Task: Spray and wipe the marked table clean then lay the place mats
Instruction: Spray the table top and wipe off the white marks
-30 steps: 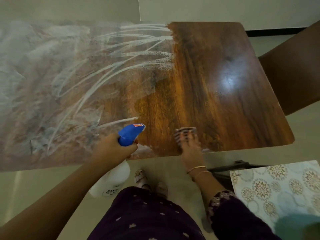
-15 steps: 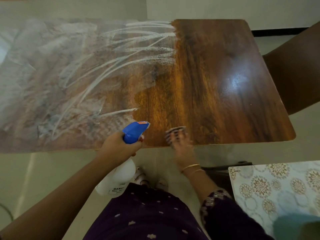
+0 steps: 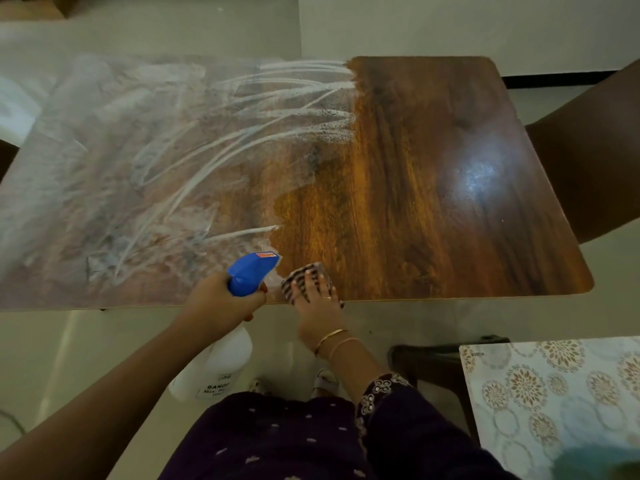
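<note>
Table (image 3: 433, 174) first, seen from the head camera: a wooden top with rounded corners fills most of the view. More than its left half is covered with white smears (image 3: 156, 150), long curved streaks over a cloudy film. The right part shows bare, glossy grain with a bright reflection on it.

At the near edge the left hand (image 3: 221, 303) grips the neck of a spray bottle (image 3: 214, 367), fingers curled round it under the blue spray head (image 3: 251, 273). The head points out over the tabletop and the white body hangs below the table edge. Just to the right of the spray head, the right hand (image 3: 317, 306) lies flat, fingers straight and spread. It presses a striped cloth (image 3: 306, 273) onto the wood at the border between smeared and clean surface. Two thin bangles (image 3: 332, 341) circle that wrist above an embroidered dark sleeve (image 3: 384, 386).

Place mats (image 3: 554, 403) with a floral pattern lie off the table at lower right, beside a dark piece of furniture (image 3: 433, 362) whose kind I cannot tell. A dark chair (image 3: 588, 150) is at the table's right end.

Compared with a second ago, the cloth and right hand have slid left along the near edge, from apart from the bottle to just beside it. Half a second ago that hand was blurred in mid-move. The left hand's grip on the bottle is unchanged, and the smears look the same.
</note>
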The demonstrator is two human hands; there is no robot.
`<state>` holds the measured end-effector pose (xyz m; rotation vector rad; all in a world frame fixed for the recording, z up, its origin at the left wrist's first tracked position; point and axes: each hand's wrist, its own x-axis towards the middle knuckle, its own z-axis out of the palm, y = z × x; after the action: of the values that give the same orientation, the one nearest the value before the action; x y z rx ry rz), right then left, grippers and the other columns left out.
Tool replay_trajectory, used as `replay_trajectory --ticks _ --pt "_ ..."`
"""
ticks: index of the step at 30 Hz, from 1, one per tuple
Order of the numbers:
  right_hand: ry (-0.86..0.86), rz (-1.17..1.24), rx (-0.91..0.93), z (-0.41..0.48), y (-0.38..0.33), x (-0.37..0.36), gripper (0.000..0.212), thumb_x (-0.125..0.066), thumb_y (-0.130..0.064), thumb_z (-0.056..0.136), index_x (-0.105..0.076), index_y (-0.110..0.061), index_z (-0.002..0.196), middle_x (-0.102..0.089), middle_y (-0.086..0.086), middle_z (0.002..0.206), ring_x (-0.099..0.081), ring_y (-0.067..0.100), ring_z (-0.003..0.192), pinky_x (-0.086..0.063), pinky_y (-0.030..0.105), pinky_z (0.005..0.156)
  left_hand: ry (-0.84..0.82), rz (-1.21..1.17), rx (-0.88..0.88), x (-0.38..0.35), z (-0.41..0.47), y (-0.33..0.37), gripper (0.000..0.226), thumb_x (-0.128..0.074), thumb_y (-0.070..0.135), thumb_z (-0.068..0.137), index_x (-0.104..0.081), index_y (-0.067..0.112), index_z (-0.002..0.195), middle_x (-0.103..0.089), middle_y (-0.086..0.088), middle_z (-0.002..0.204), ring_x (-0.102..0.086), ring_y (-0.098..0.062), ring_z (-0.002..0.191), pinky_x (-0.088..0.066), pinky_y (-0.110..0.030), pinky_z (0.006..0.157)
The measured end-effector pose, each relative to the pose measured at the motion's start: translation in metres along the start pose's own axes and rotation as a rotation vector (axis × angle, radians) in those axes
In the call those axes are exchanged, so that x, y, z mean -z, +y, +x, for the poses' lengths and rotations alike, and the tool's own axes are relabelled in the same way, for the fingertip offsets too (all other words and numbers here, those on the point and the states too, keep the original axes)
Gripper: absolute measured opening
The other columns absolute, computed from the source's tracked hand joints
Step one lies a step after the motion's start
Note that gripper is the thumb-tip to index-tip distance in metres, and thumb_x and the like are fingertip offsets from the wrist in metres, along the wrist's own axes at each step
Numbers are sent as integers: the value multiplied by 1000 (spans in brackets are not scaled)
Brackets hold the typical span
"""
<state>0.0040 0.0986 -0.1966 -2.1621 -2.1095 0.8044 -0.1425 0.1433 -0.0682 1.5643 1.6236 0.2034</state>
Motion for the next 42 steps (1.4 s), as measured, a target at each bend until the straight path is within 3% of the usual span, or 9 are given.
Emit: replay_trajectory --ticks 11,18,21,28,30,33,37,39,42 --pt "110 142 -629 14 86 38 73 -47 -12 90 -7 -18 151 7 13 158 7 38 144 -2 49 117 45 62 58 45 5 -42 21 -65 26 82 -60 7 75 -67 -10 65 -55 -18 53 -40 -25 54" --pt "129 79 -497 39 -31 -3 71 -44 -14 90 -7 -17 151 7 15 158 5 41 143 -6 52 116 -12 44 33 85 13 -81 24 -67 26 80 -61 3 82 -68 -14 69 -68 -27 66 -54 -41 69" --pt "129 52 -424 54 -85 -19 67 -38 -15 93 -5 -17 152 8 16 158 6 41 144 -4 54 115 -36 -3 20 109 16 -95 17 -66 21 82 -64 5 88 -69 -17 79 -68 -20 65 -51 -29 63" --pt "-22 -7 82 85 -182 -48 69 -38 -8 90 -9 -18 152 7 12 159 10 34 145 2 50 116 -36 -39 62 168 37 -135 31 -67 40 62 -66 15 80 -68 -13 73 -67 -38 75 -54 -43 70" --pt "23 13 36 85 -160 -45 69 -36 -6 88 -13 -19 151 5 12 159 8 35 145 -5 51 117 -48 -37 38 180 44 -143 27 -66 39 62 -66 17 78 -69 -15 76 -66 -40 76 -55 -47 73" --pt "211 65 -316 79 -113 -32 70 -37 -5 84 -19 -18 150 -5 15 158 0 38 145 -13 54 116 -16 -18 4 193 51 -155 7 -66 16 79 -66 10 81 -68 -17 73 -67 -38 75 -49 -34 65" --pt "229 154 -712 79 -96 -11 71 -46 -11 89 -13 -18 152 0 14 159 3 38 145 -9 50 117 -9 6 -12 203 51 -165 11 -66 20 82 -63 10 83 -67 -10 66 -64 -26 65 -44 -26 58" --pt "239 144 -694 89 -128 -22 73 -47 -10 87 -14 -16 151 -1 16 158 2 40 144 -10 52 117 -7 20 -19 206 50 -170 12 -65 22 81 -64 10 83 -68 -10 65 -62 -26 63 -46 -29 60" --pt "289 56 -354 102 -209 -62 61 -50 -11 83 -38 -9 143 -24 26 151 -18 51 138 -25 67 106 5 3 -30 209 49 -177 15 -65 24 79 -64 10 82 -68 -9 64 -67 -33 67 -54 -43 68"
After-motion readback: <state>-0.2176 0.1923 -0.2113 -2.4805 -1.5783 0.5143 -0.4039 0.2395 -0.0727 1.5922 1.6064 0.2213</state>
